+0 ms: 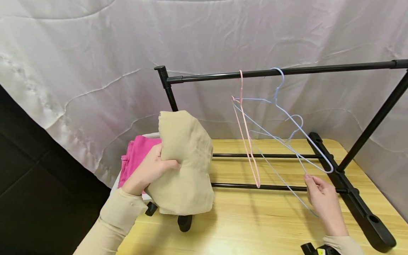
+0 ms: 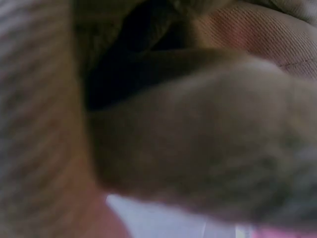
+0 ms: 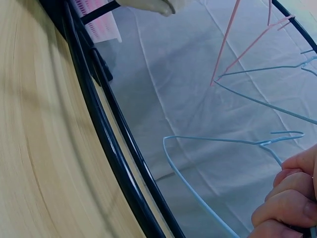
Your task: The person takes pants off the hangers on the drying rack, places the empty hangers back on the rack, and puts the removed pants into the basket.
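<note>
My left hand (image 1: 151, 168) grips a folded beige garment (image 1: 188, 170), thumb over its near face, held up in front of the rack's left post. Beige cloth (image 2: 267, 39) shows only close and blurred in the left wrist view. At the right, my right hand (image 1: 325, 203) pinches one arm of a light blue hanger (image 3: 213, 140), whose hook points up, off the rail. On the black rail (image 1: 207, 76) hang a pink hanger (image 1: 247, 138) and a second blue hanger (image 1: 276, 94). Both are bare.
Behind the beige garment, bright pink cloth (image 1: 137, 156) lies in a white basket (image 1: 115, 182). The black rack's foot (image 1: 363, 209) runs along the right side of the wooden table (image 1: 248, 226). Two low bars cross between the posts, and a pale curtain (image 1: 197, 35) hangs behind.
</note>
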The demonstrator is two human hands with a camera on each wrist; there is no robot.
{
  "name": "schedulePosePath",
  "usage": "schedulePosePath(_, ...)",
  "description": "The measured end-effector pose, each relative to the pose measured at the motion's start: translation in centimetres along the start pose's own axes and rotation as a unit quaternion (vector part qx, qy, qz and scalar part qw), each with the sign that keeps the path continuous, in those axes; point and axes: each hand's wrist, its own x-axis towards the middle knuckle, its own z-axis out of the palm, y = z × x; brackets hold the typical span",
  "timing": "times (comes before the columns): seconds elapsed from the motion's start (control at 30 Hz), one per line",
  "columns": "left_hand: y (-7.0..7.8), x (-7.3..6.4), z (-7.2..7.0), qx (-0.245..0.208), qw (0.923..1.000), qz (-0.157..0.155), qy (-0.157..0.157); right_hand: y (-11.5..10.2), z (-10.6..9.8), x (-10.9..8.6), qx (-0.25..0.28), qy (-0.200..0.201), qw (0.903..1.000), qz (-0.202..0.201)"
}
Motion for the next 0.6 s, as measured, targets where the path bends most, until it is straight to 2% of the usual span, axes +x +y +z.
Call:
schedulePosePath(0.3, -0.1, -0.3, -1.9, 0.041, 0.9989, -0.005, 0.022, 0.0, -0.3, -0.1, 0.026, 0.004, 0.9997, 0.0)
schedulePosePath(0.6, 0.1, -0.6, -3.3, 0.058, 0.9977, -0.002, 0.036, -0.6, -0.2, -0.2, 0.019, -0.005, 0.9998, 0.006)
